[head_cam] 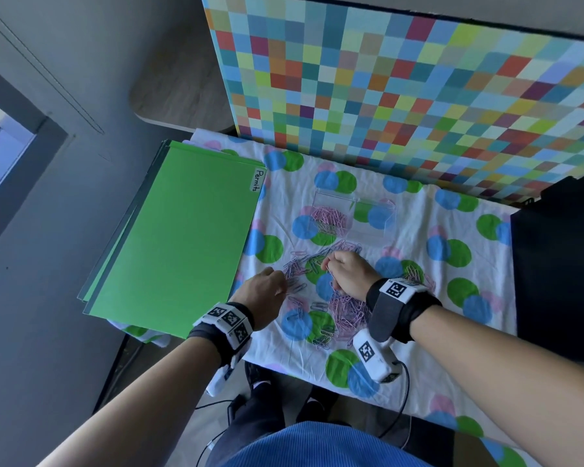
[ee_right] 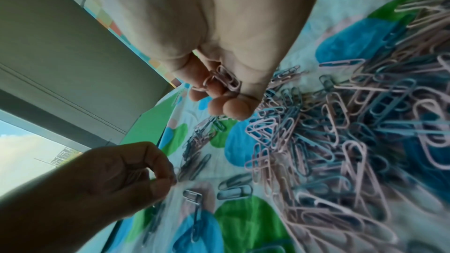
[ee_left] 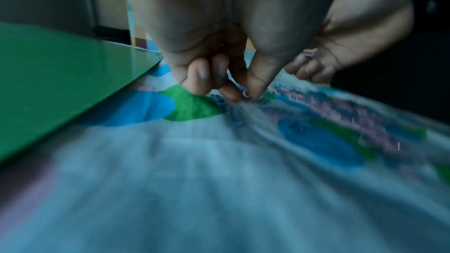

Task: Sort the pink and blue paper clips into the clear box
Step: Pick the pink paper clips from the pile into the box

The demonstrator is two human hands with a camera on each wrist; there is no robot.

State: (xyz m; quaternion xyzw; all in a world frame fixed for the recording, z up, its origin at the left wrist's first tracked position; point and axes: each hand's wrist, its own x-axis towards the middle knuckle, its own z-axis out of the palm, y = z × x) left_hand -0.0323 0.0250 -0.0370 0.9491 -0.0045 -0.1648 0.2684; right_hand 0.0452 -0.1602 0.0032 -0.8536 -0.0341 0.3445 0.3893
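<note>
A clear box (head_cam: 353,215) stands on the spotted cloth, its left compartment holding pink clips (head_cam: 329,220). A mixed pile of pink and blue paper clips (head_cam: 343,313) lies in front of it, seen close in the right wrist view as a dense heap (ee_right: 340,141). My right hand (head_cam: 346,269) hovers over the pile's far edge, fingers curled round several pink clips (ee_right: 222,79). My left hand (head_cam: 267,288) is down at the pile's left edge, thumb and fingertips pinching at a clip (ee_left: 246,93) on the cloth.
Green folders (head_cam: 179,241), one labelled "Permits", lie left of the clips. A chequered coloured board (head_cam: 402,96) stands behind the box. A black object (head_cam: 560,264) borders the cloth on the right. The table's near edge runs just in front of my wrists.
</note>
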